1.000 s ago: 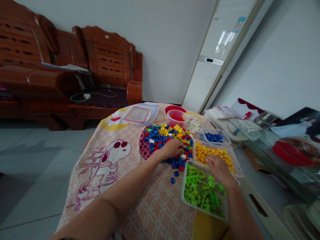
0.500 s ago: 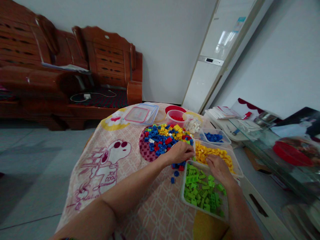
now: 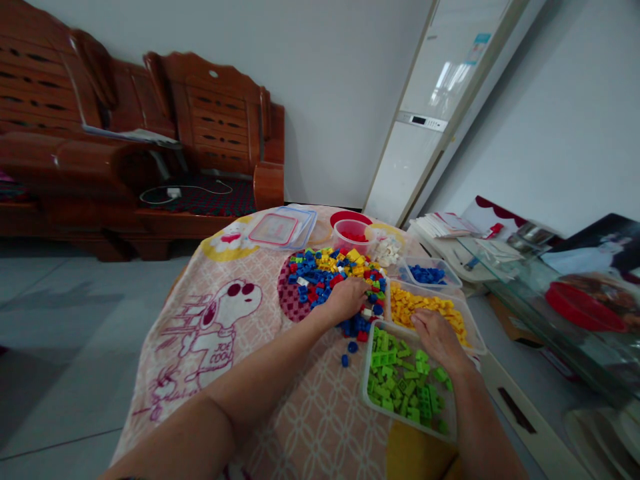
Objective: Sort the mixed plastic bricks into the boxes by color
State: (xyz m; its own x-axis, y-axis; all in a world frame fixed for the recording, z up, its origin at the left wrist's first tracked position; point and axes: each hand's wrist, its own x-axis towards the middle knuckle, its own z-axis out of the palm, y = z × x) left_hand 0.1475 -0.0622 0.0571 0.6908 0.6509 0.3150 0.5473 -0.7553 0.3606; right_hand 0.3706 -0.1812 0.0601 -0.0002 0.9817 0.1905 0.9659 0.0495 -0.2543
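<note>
A heap of mixed red, blue, yellow and green bricks lies on the cartoon-dog tablecloth. My left hand rests on the near right edge of the heap, fingers curled down into the bricks; what they hold is hidden. My right hand lies over the far rim of the clear tray of green bricks, fingers bent, next to the tray of yellow bricks. A few blue bricks lie loose near the green tray.
Behind the heap stand a tub of red bricks, a pile of white bricks, a tray of blue bricks and stacked lids. A wooden bench is at the left, a glass table at the right.
My left hand went right toward the yellow tray half a second ago, then came back left onto the heap's edge. My right hand has stayed on the green tray.
</note>
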